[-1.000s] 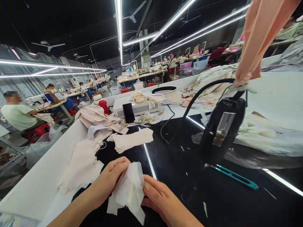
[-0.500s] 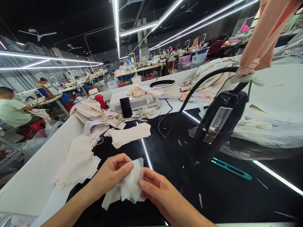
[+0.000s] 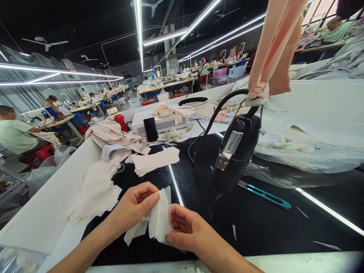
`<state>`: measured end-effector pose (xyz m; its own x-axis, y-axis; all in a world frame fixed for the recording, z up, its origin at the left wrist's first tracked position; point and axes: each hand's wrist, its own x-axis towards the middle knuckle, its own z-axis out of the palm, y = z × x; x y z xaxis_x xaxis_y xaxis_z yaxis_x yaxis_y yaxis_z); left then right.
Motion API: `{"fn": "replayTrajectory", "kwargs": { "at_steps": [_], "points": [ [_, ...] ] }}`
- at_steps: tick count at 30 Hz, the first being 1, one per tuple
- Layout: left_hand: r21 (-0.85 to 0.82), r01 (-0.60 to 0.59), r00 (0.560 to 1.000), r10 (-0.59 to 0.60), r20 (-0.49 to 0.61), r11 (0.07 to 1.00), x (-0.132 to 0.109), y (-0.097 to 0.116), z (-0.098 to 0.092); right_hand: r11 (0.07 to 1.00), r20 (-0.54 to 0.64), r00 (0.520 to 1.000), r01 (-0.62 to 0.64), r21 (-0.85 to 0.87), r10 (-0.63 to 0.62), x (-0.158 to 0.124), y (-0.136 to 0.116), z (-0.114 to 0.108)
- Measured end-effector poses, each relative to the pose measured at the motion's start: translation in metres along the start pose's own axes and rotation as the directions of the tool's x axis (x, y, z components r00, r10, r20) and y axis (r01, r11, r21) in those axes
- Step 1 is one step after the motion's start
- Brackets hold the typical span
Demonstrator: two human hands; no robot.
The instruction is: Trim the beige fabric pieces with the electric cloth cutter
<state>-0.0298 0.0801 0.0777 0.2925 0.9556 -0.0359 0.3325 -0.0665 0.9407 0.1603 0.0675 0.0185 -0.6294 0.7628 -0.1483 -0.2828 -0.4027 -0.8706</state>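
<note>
Between my hands, low over the black tabletop (image 3: 199, 223), is a small piece of thin white fabric (image 3: 160, 220) with a pale strip running down it. My left hand (image 3: 139, 206) pinches its upper left edge between thumb and fingers. My right hand (image 3: 189, 229) grips the lower right edge, thumb in front and fingers curled behind. Another whitish flap hangs below my left fingers; I cannot tell whether it is a separate piece. Left of my left hand lies a stack of cream fabric pieces (image 3: 93, 189), and a second cream stack (image 3: 156, 159) lies beyond.
A black handheld machine (image 3: 236, 148) hangs right of centre from pink cloth (image 3: 273, 49). Teal thread snips (image 3: 267, 196) lie at right, near plastic-wrapped material (image 3: 309, 151). A phone (image 3: 150, 129) leans against a white box (image 3: 139, 123). A co-worker (image 3: 17, 132) sits at far left.
The white fabric was bunched and now lies flatter, its pale strip showing. My right thumb has shifted lower. The hanging machine and snips appear further left in view.
</note>
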Motion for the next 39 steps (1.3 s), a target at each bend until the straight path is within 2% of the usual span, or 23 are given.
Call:
{"fn": "replayTrajectory", "kwargs": {
  "at_steps": [6,11,16,23,26,30,33,36,39],
  "points": [
    [-0.017,0.017,1.000,-0.017,0.027,1.000,-0.003,0.002,0.003,0.997,0.022,0.999,-0.032,-0.077,0.033,0.000,-0.002,0.005],
    [-0.018,0.038,0.999,-0.038,0.019,0.999,-0.007,-0.001,0.003,0.937,-0.022,0.993,-0.120,-0.329,0.119,-0.003,0.000,0.009],
    [-0.025,0.067,0.996,-0.065,0.064,0.997,-0.013,-0.007,0.005,0.929,0.044,0.993,-0.084,-0.361,0.107,-0.007,0.001,0.010],
    [0.070,0.034,0.999,-0.033,-0.017,0.997,-0.018,-0.012,0.003,0.902,0.048,0.992,-0.084,-0.423,0.115,-0.013,0.004,0.013],
    [0.078,0.040,0.999,-0.040,-0.005,0.996,-0.018,-0.018,0.005,0.870,0.030,0.987,-0.123,-0.478,0.156,-0.018,0.001,0.015],
    [0.144,0.039,0.998,-0.045,0.042,0.989,-0.005,-0.032,0.011,0.784,-0.043,0.987,-0.152,-0.602,0.158,-0.023,-0.007,0.008],
    [0.234,-0.013,0.998,-0.003,0.067,0.972,0.014,-0.042,0.015,0.657,-0.166,0.985,-0.160,-0.737,0.053,-0.026,-0.010,-0.009],
    [0.289,-0.062,0.998,0.058,0.025,0.955,0.028,-0.045,0.018,0.487,-0.282,0.956,-0.209,-0.848,-0.082,-0.035,-0.007,-0.027],
    [0.428,-0.186,0.978,0.207,-0.003,0.884,0.026,-0.042,0.025,0.363,-0.304,0.930,-0.215,-0.907,-0.209,-0.050,-0.004,-0.034]
  ]
}}
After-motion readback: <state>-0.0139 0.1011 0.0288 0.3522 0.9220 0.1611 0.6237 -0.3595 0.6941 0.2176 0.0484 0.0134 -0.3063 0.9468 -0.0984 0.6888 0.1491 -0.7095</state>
